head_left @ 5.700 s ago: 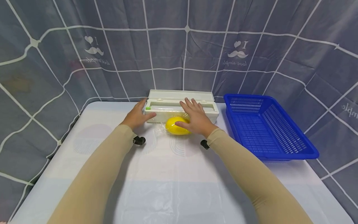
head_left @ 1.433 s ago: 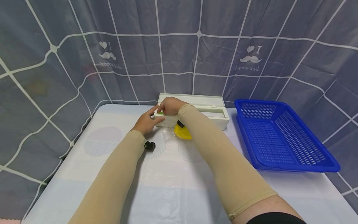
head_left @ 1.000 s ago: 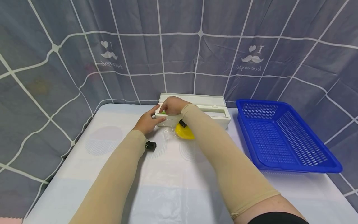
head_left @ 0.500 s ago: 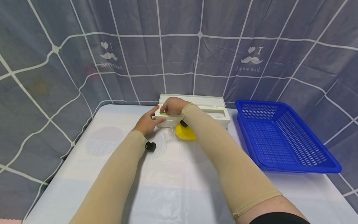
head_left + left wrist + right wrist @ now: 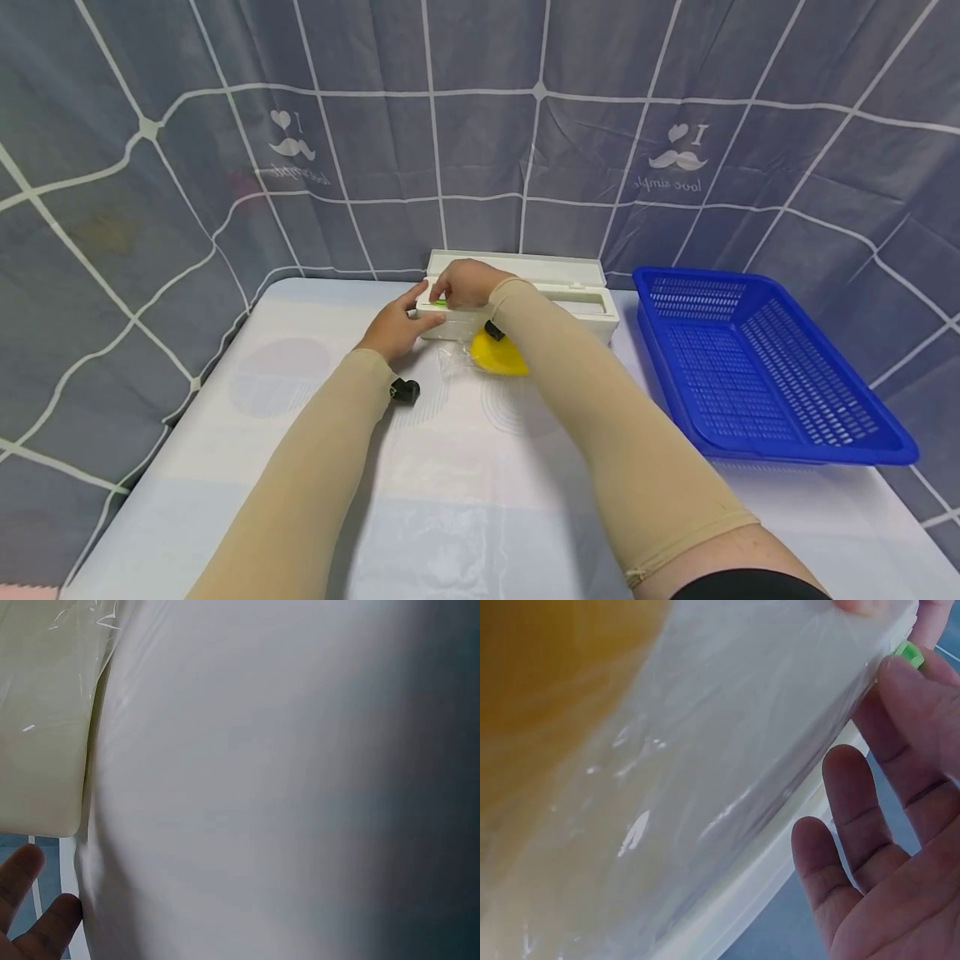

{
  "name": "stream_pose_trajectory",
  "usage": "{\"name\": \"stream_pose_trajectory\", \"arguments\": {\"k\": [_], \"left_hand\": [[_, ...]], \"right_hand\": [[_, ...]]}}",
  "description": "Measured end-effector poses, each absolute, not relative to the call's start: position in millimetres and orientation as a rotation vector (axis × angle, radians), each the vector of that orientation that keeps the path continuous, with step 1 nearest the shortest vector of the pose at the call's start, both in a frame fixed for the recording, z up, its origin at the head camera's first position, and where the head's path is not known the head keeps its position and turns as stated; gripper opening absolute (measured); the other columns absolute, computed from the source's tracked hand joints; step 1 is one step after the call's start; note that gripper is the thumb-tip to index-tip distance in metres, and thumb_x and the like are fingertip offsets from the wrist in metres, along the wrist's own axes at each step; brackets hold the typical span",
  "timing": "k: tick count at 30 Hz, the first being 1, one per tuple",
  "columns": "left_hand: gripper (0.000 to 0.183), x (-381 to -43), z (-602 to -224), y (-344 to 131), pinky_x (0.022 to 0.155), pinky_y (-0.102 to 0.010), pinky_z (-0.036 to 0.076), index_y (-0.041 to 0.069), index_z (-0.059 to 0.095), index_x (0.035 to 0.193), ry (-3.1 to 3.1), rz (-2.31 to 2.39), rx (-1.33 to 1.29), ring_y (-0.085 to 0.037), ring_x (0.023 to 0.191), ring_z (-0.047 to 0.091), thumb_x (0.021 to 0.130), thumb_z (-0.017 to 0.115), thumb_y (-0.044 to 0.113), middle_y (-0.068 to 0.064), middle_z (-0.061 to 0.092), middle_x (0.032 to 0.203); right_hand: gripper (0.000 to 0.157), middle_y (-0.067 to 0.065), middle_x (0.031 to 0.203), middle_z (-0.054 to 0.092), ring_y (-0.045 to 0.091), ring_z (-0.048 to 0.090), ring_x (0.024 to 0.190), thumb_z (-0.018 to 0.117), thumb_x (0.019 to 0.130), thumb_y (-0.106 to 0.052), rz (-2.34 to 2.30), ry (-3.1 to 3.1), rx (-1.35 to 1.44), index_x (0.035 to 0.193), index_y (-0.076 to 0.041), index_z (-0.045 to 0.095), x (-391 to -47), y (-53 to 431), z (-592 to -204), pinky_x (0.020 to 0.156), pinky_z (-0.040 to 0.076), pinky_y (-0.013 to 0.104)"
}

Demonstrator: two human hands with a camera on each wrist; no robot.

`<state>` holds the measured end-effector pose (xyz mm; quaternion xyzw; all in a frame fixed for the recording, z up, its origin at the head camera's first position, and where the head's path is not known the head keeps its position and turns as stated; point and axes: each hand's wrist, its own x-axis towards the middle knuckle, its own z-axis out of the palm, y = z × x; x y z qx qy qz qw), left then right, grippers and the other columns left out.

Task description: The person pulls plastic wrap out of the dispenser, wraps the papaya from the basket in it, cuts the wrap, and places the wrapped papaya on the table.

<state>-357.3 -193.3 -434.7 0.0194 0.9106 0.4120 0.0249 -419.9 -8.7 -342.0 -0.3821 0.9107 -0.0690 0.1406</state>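
A white cling film dispenser (image 5: 603, 323) stands at the far side of the table, its lid (image 5: 558, 268) raised. My left hand (image 5: 392, 329) holds its left end, with the thumb against the front face. Crossing over the box, my right hand (image 5: 467, 283) pinches the small green slider (image 5: 440, 302) at the left of the cutting edge. In the right wrist view the thumb touches that green slider (image 5: 909, 654), and two fingers hang free. Clear film (image 5: 667, 772) drapes down the front. A smooth yellow object (image 5: 497, 354) lies before the box with film around it, partly hidden by my right sleeve.
A blue plastic basket (image 5: 693, 429) stands on the right of the white tablecloth (image 5: 442, 500). A grey curtain (image 5: 487, 150) with white lines hangs close behind the dispenser and along both sides.
Several seconds ago my right hand was spread over the yellow object; it has since moved left to the green slider. Over the last second both hands have stayed nearly still.
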Motion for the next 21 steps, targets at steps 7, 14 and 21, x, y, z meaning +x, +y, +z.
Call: {"name": "stream_pose_trajectory", "arguments": {"k": [7, 14, 21], "left_hand": [[0.087, -356.5, -433.5, -194.7, 0.123, -0.059, 0.036, 0.046, 0.025, 0.165, 2.813, 1.264, 0.051, -0.038, 0.15, 0.046, 0.093, 0.071, 0.063, -0.019, 0.045, 0.164], [0.085, -356.1, -433.3, -194.1, 0.123, -0.058, 0.036, 0.047, 0.027, 0.165, 2.806, 1.281, 0.051, -0.038, 0.149, 0.046, 0.094, 0.072, 0.06, -0.02, 0.046, 0.163], [0.085, -355.8, -433.4, -194.3, 0.123, -0.057, 0.037, 0.047, 0.027, 0.164, 2.807, 1.289, 0.053, -0.036, 0.15, 0.046, 0.094, 0.073, 0.059, -0.018, 0.045, 0.164]], "right_hand": [[0.042, 0.006, 0.125, 0.076, 0.02, 0.067, 0.112, 0.066, 0.098, -0.008, -0.229, 2.633, -1.096, 0.138, -0.022, 0.072, -419.0, -7.8, -343.2, 0.107, 0.052, 0.034], [0.04, 0.004, 0.125, 0.076, 0.018, 0.065, 0.109, 0.067, 0.099, -0.01, -0.259, 2.632, -1.044, 0.136, -0.022, 0.073, -418.7, -8.0, -343.3, 0.105, 0.052, 0.033], [0.032, 0.004, 0.128, 0.076, 0.018, 0.068, 0.116, 0.07, 0.1, -0.015, -0.26, 2.647, -1.005, 0.131, -0.013, 0.075, -420.8, -7.7, -344.6, 0.11, 0.052, 0.033]]}}
